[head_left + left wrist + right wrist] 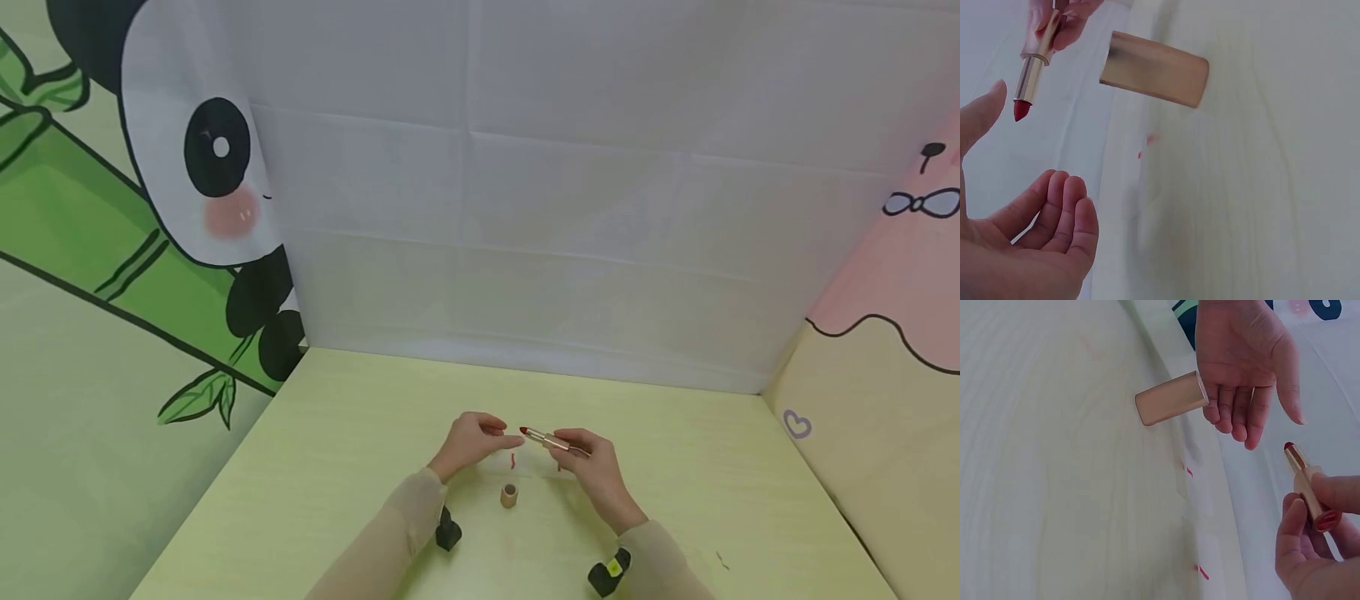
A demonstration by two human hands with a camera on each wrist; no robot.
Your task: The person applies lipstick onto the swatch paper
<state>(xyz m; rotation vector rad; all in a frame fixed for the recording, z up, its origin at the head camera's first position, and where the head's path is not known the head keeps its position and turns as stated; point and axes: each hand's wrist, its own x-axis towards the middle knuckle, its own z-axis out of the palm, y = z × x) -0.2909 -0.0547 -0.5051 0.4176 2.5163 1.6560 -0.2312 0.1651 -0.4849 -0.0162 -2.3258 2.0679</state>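
Observation:
My right hand (592,471) pinches a gold lipstick (547,439) between thumb and fingers, its red tip pointing towards my left hand (474,443). In the left wrist view, the bare red bullet (1021,110) stands out of its metal tube close to the left thumb. The left hand holds nothing; its fingers are loosely bent, palm turned up and thumb apart. A gold lipstick cap (509,496) stands on the table below and between the hands, open end up. Beyond it, short red marks (1204,573) show on a pale strip.
The light wood-grain table (315,467) meets a white cloth backdrop (525,250) at the back. Printed side walls stand left and right, one with a panda (165,167). Black wrist devices (448,530) sit under both forearms. A small dark mark (722,560) lies at front right.

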